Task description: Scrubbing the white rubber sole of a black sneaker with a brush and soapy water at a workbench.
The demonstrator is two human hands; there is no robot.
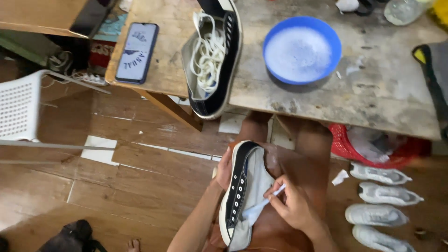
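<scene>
1. The wooden surface (387, 93) fills the top of the view, worn and stained, and the tiled wooden floor (140, 186) lies below it.
2. A white plastic chair (18, 109) stands at the left edge, well apart from the person.
3. On the surface lies a second black sneaker (228, 60) on its side, with its loose white laces (209, 53) heaped inside it; its toe hangs over the near edge.
4. Just to the right of that sneaker sits a blue bowl (326, 35) of white foamy water.
5. A phone (136, 52) lies near the left end of the surface.
6. On the person's lap rests the black sneaker with a white sole (238, 186), laces out, its grey tongue turned up.
7. Under the surface at the right sits a red basket (343, 144), and beside it four white shoes (380, 205) lie in a row on the floor.
8. The left hand (224, 169) grips the sneaker at its outer side near the toe, fingers closed on it.
9. The right hand (291, 203) is closed on a white toothbrush (263, 204), whose head touches the sneaker's tongue.
</scene>
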